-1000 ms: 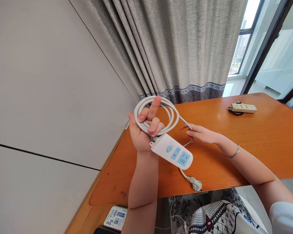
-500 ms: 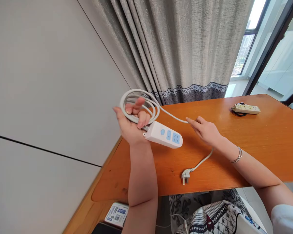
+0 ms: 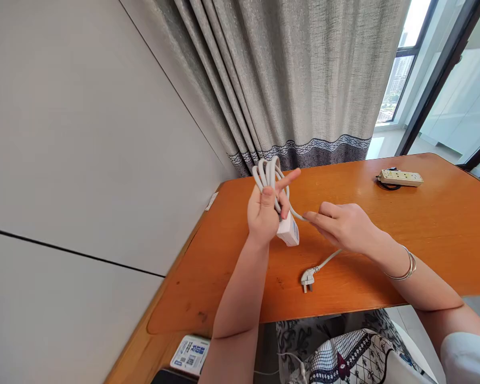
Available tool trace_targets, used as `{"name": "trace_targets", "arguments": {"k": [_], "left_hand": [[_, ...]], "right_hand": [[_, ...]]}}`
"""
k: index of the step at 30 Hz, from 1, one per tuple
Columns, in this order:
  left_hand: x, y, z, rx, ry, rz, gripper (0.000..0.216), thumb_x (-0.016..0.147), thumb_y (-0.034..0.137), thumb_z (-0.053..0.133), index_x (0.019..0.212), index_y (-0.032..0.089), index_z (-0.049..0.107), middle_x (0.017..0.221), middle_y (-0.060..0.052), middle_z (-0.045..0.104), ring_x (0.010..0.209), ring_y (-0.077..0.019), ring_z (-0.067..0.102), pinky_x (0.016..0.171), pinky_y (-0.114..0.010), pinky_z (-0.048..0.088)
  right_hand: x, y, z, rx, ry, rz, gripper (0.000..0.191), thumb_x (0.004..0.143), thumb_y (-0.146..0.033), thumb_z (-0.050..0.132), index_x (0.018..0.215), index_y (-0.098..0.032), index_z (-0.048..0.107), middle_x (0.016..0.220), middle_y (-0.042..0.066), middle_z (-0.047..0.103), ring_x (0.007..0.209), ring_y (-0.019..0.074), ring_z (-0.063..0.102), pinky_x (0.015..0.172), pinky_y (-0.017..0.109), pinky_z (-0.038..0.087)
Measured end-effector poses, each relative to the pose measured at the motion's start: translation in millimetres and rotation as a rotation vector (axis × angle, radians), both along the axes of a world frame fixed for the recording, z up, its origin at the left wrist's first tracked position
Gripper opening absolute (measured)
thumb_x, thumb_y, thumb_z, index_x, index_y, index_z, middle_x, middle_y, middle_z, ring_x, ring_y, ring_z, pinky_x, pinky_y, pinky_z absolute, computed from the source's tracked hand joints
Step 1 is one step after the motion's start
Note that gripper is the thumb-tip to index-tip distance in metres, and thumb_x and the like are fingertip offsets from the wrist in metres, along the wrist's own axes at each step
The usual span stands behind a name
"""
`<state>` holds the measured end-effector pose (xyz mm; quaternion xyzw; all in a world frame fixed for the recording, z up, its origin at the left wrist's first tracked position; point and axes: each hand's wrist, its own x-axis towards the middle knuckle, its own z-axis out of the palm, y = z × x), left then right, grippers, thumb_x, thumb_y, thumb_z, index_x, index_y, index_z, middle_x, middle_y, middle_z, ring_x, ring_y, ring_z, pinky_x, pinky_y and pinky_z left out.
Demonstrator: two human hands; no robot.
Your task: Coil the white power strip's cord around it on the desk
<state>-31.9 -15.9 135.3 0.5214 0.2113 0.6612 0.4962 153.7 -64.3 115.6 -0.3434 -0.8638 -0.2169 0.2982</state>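
My left hand (image 3: 264, 210) is raised over the orange table (image 3: 384, 256) and grips a white power strip (image 3: 288, 230) together with several loops of its grey cable (image 3: 267, 174); the forefinger sticks out to the right. My right hand (image 3: 344, 225) is just to the right of it, fingers pinched on the loose run of cable that comes off the coil. From under my right hand the cable drops to the table and ends in a white plug (image 3: 307, 279) lying near the front edge.
A second, beige power strip (image 3: 400, 177) with a dark cable lies at the table's far right. A grey curtain (image 3: 304, 80) hangs behind the table, a pale wall to the left. A blue-and-white packet (image 3: 190, 356) lies below the table's near corner.
My left hand has turned the strip end-on and moved right, toward the table's middle, the coil now seen edge-on. My right hand has closed onto the cable near the strip.
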Motion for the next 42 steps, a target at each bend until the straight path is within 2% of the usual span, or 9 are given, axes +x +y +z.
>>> {"name": "trace_targets", "arguments": {"k": [4, 9, 13, 16, 20, 24, 30, 37, 42], "left_hand": [[14, 0, -12.5, 0.062, 0.145, -0.091, 0.044, 0.087, 0.061, 0.064, 0.079, 0.019, 0.054, 0.109, -0.015, 0.079, 0.041, -0.0054, 0.048, 0.039, -0.022, 0.035], [20, -2, -25.3, 0.034, 0.305, -0.256, 0.050, 0.087, 0.066, 0.062, 0.100, 0.018, 0.062, 0.108, -0.014, 0.079, 0.071, -0.0163, 0.071, 0.066, -0.028, 0.055], [18, -5, -27.0, -0.031, 0.435, -0.344, 0.049, 0.086, 0.068, 0.060, 0.087, 0.019, 0.057, 0.074, -0.004, 0.073, 0.052, -0.0119, 0.061, 0.050, -0.024, 0.047], [17, -9, -21.7, -0.138, 0.549, -0.569, 0.056, 0.086, 0.075, 0.054, 0.081, 0.019, 0.051, 0.058, 0.000, 0.063, 0.038, -0.0090, 0.050, 0.037, -0.022, 0.035], [15, -10, -16.1, -0.198, 0.611, -0.839, 0.060, 0.084, 0.078, 0.052, 0.078, 0.019, 0.049, 0.050, 0.001, 0.057, 0.034, -0.0067, 0.043, 0.034, -0.020, 0.032], [12, -8, -13.8, -0.209, 0.596, -0.959, 0.059, 0.077, 0.075, 0.065, 0.084, 0.019, 0.048, 0.048, 0.005, 0.055, 0.033, -0.0048, 0.037, 0.033, -0.018, 0.028], [10, -9, -11.4, -0.238, 0.557, -1.097, 0.053, 0.074, 0.061, 0.079, 0.085, 0.018, 0.049, 0.046, 0.007, 0.054, 0.030, -0.0032, 0.031, 0.032, -0.018, 0.024], [21, -13, -22.5, -0.244, 0.284, -1.052, 0.048, 0.080, 0.058, 0.075, 0.077, 0.020, 0.046, 0.039, 0.011, 0.041, 0.027, -0.0029, 0.023, 0.031, -0.017, 0.019], [19, -10, -19.5, -0.258, 0.011, -0.980, 0.049, 0.082, 0.056, 0.073, 0.072, 0.022, 0.040, 0.034, 0.015, 0.026, 0.024, -0.0030, 0.014, 0.031, -0.017, 0.014]], "right_hand": [[-2, -10, 7.4, 0.081, 0.002, 0.074, 0.031, 0.103, -0.012, 0.040, 0.100, -0.015, 0.070, 0.068, -0.001, 0.049, 0.055, 0.0092, 0.039, 0.048, 0.027, 0.024], [-3, -17, 15.0, 0.149, 0.035, 0.132, 0.034, 0.102, -0.009, 0.040, 0.086, -0.016, 0.069, 0.070, 0.000, 0.057, 0.061, 0.0096, 0.047, 0.051, 0.026, 0.031], [2, -18, 20.7, 0.182, 0.100, 0.079, 0.025, 0.103, -0.021, 0.049, 0.094, -0.017, 0.072, 0.071, -0.001, 0.061, 0.058, 0.0095, 0.047, 0.053, 0.026, 0.034], [13, -13, 22.6, 0.141, 0.142, 0.019, 0.034, 0.102, -0.046, 0.052, 0.107, -0.019, 0.073, 0.077, 0.002, 0.063, 0.061, 0.0103, 0.050, 0.055, 0.026, 0.036], [28, 2, 23.2, -0.008, 0.216, 0.059, 0.054, 0.091, -0.066, 0.057, 0.114, -0.021, 0.074, 0.090, 0.007, 0.065, 0.075, 0.0145, 0.058, 0.066, 0.027, 0.046], [40, 16, 25.6, -0.289, 0.282, 0.278, 0.059, 0.085, -0.068, 0.063, 0.116, -0.019, 0.073, 0.110, 0.012, 0.069, 0.098, 0.0204, 0.065, 0.084, 0.032, 0.052], [39, 24, 24.0, -0.668, 0.337, 0.441, 0.060, 0.082, -0.069, 0.066, 0.108, -0.015, 0.074, 0.087, 0.006, 0.074, 0.075, 0.0136, 0.066, 0.069, 0.023, 0.049], [23, 42, 3.3, -0.929, 0.885, 0.625, 0.062, 0.078, -0.076, 0.066, 0.092, -0.016, 0.072, 0.052, -0.007, 0.047, 0.040, 0.0063, 0.038, 0.040, 0.021, 0.030], [15, 49, -4.7, -1.114, 1.039, 0.618, 0.069, 0.078, -0.083, 0.058, 0.093, -0.017, 0.069, 0.055, -0.002, 0.056, 0.043, 0.0110, 0.051, 0.047, 0.025, 0.043]]}}
